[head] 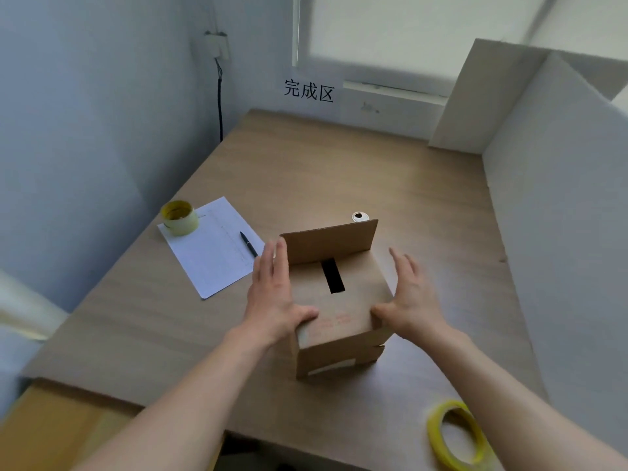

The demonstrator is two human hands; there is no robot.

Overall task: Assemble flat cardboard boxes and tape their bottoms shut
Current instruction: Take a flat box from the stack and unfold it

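A brown cardboard box (339,317) stands upright in the middle of the wooden table (339,171). Its near flaps are folded down, with a dark gap between the inner flaps, and the far flap (331,243) sticks up. My left hand (275,294) lies flat against the box's left side, fingers straight, thumb over the top edge. My right hand (407,300) lies along the right side the same way, thumb on the top flap. A yellow-cored tape roll (457,435) lies at the near right edge. A second roll (179,216) sits far left.
A white sheet of paper (214,246) with a black pen (248,244) lies left of the box, under the far roll. A small white ring (359,216) sits behind the box. White foam boards (543,185) wall the right side. A sign hangs on the back wall.
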